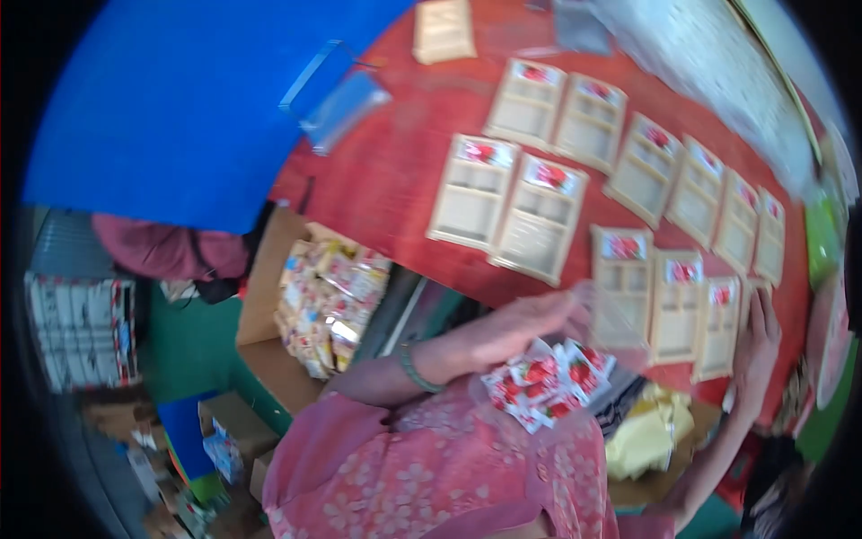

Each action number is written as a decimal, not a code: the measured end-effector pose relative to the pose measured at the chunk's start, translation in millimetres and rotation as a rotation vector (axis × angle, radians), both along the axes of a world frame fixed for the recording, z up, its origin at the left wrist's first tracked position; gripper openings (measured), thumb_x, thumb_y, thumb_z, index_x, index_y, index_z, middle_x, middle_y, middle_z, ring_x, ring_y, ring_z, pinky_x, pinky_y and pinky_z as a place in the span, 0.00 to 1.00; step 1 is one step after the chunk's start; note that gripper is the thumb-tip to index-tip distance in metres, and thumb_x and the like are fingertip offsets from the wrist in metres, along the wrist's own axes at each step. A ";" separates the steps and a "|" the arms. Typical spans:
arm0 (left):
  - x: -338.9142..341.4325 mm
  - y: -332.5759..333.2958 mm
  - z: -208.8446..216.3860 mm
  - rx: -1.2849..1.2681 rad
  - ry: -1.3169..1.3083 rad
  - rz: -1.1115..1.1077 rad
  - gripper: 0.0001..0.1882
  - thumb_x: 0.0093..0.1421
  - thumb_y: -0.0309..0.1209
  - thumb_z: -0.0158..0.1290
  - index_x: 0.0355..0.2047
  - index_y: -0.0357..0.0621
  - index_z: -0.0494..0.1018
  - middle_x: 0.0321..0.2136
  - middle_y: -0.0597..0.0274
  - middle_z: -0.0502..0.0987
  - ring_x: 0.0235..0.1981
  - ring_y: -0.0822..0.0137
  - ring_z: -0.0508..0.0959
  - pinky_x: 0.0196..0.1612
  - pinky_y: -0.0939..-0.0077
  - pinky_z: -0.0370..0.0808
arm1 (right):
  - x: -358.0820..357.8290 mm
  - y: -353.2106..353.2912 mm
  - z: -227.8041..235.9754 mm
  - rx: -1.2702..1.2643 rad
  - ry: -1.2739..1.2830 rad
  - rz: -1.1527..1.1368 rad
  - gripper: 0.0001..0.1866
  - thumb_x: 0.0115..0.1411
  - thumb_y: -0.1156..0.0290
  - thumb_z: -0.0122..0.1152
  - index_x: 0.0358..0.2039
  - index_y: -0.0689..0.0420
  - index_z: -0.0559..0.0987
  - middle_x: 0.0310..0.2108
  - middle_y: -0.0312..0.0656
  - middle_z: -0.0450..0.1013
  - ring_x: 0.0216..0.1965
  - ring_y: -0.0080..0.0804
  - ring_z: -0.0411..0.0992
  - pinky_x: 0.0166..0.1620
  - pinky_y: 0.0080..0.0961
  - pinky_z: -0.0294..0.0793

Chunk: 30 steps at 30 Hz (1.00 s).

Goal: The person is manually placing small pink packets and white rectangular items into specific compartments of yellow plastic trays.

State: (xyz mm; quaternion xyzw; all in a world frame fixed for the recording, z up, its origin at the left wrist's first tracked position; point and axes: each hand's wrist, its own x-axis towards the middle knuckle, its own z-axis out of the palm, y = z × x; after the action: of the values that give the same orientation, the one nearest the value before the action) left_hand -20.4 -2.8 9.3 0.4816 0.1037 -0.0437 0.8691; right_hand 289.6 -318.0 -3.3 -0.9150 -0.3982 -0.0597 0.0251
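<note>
Red table [395,148]: bears rows of compartmented trays.
Beige trays [540,235]: spread across it, red-and-white packets [623,245] in their far ends.
Left hand [536,323]: at the near edge, fingers blurred, grip cannot be told.
Loose packets [545,384]: heaped just below that hand, before the pink top [431,467].
Right hand [761,340]: beside the nearest row's right end; cannot tell whether its fingers grasp anything.

Bright diffuse light, motion blur softening trays [677,305], white glare on packets [343,331], bent edges, black rim
</note>
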 end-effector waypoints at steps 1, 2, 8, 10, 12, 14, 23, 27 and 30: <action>-3.1 3.7 2.3 -0.013 0.063 -0.035 0.31 0.73 0.51 0.37 0.63 0.38 0.60 0.49 0.60 0.74 0.51 0.72 0.73 0.51 0.74 0.72 | -2.2 0.6 -0.6 0.000 0.010 0.015 0.27 0.57 0.81 0.48 0.59 0.63 0.72 0.61 0.56 0.66 0.62 0.53 0.64 0.64 0.42 0.63; -6.5 6.0 5.8 -0.038 0.124 -0.080 0.32 0.73 0.49 0.38 0.65 0.35 0.56 0.51 0.56 0.74 0.53 0.69 0.74 0.54 0.73 0.71 | -4.4 -1.0 2.4 -0.010 0.016 0.018 0.26 0.59 0.80 0.48 0.60 0.63 0.71 0.63 0.56 0.64 0.64 0.53 0.63 0.64 0.41 0.63; -23.4 7.8 9.9 0.067 0.159 -0.022 0.34 0.72 0.55 0.36 0.65 0.38 0.58 0.51 0.56 0.75 0.52 0.72 0.74 0.49 0.76 0.73 | 3.1 -4.3 -3.5 0.054 0.112 -0.039 0.24 0.64 0.79 0.47 0.61 0.63 0.69 0.64 0.56 0.61 0.65 0.50 0.61 0.66 0.36 0.62; -27.6 11.9 18.8 0.154 0.192 0.018 0.34 0.72 0.55 0.35 0.64 0.37 0.59 0.51 0.55 0.76 0.51 0.73 0.74 0.48 0.77 0.73 | 9.1 -10.8 -18.2 0.260 0.264 -0.041 0.25 0.63 0.81 0.48 0.61 0.63 0.70 0.65 0.55 0.60 0.65 0.49 0.61 0.66 0.35 0.63; -31.0 21.6 23.1 0.069 0.170 0.064 0.33 0.72 0.54 0.35 0.63 0.37 0.61 0.51 0.56 0.76 0.50 0.73 0.75 0.48 0.78 0.73 | 10.7 -12.4 -11.7 0.022 0.088 -0.066 0.25 0.62 0.83 0.50 0.61 0.62 0.70 0.65 0.55 0.60 0.65 0.49 0.62 0.66 0.35 0.64; -36.8 38.9 31.1 0.115 0.148 0.104 0.32 0.72 0.53 0.37 0.61 0.37 0.63 0.50 0.56 0.76 0.49 0.73 0.75 0.48 0.79 0.73 | 19.6 -17.0 -23.5 0.208 0.166 -0.055 0.25 0.62 0.83 0.51 0.61 0.62 0.71 0.63 0.56 0.63 0.64 0.50 0.63 0.65 0.36 0.64; -80.6 113.7 38.0 -0.120 0.147 0.618 0.29 0.71 0.50 0.41 0.55 0.34 0.68 0.51 0.43 0.75 0.49 0.55 0.79 0.53 0.60 0.79 | -12.3 -8.5 37.7 0.311 0.070 0.040 0.19 0.66 0.80 0.46 0.57 0.60 0.73 0.58 0.49 0.69 0.61 0.45 0.67 0.62 0.36 0.65; -90.7 181.1 28.6 0.072 0.159 0.648 0.30 0.69 0.52 0.45 0.53 0.34 0.70 0.45 0.44 0.77 0.43 0.60 0.81 0.46 0.66 0.82 | -31.4 -18.3 49.4 0.366 0.037 0.044 0.16 0.66 0.80 0.49 0.53 0.63 0.75 0.54 0.49 0.73 0.56 0.44 0.71 0.59 0.34 0.67; -91.0 228.4 11.7 0.053 0.154 0.672 0.29 0.69 0.50 0.48 0.52 0.32 0.71 0.47 0.43 0.77 0.43 0.60 0.82 0.43 0.67 0.84 | -39.2 -35.9 43.5 0.387 0.081 0.031 0.15 0.66 0.81 0.50 0.52 0.65 0.75 0.53 0.48 0.73 0.55 0.43 0.71 0.58 0.33 0.67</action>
State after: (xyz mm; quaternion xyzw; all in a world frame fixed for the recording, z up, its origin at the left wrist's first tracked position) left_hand -111.4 225.6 21.0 0.4383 0.3228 0.2113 0.8119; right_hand 250.4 -353.9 40.2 -0.8884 -0.3923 -0.0977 0.2174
